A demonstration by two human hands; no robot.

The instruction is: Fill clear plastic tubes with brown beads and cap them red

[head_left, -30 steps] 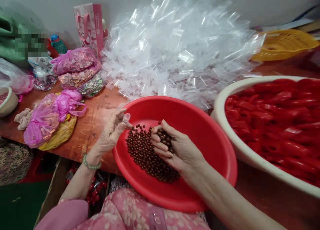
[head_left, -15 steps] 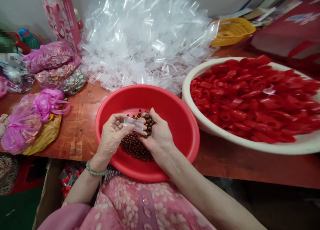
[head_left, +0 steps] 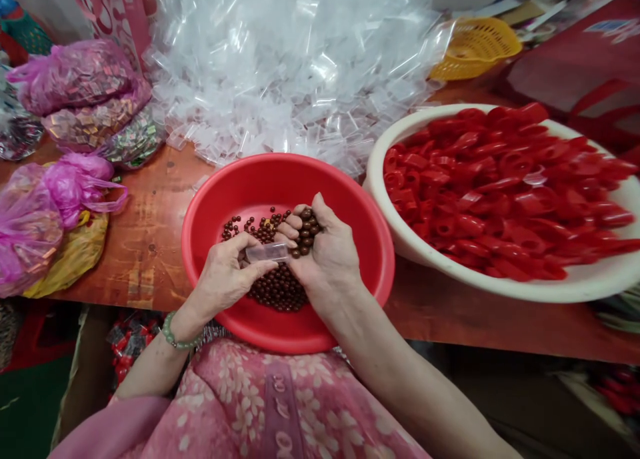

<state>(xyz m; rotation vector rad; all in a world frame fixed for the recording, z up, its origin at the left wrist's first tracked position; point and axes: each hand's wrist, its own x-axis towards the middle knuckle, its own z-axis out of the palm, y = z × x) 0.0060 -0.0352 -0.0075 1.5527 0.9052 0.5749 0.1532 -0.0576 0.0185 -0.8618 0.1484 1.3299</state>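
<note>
Observed from nearby: the left hand (head_left: 223, 272) pinched a clear plastic tube (head_left: 267, 252) between thumb and fingers, tube nearly level, its far end at the right hand's fingertips; contact there could not be told. The right hand (head_left: 333, 252) was curled around a clutch of dark brown beads (head_left: 307, 229). Both worked over a red basin (head_left: 280, 179) holding loose beads (head_left: 280, 294). Beside it on the surface (head_left: 155, 229) stood a white tub (head_left: 379, 179) of red plastic pieces (head_left: 510, 192); behind lay a heap of clear plastic (head_left: 285, 79).
</note>
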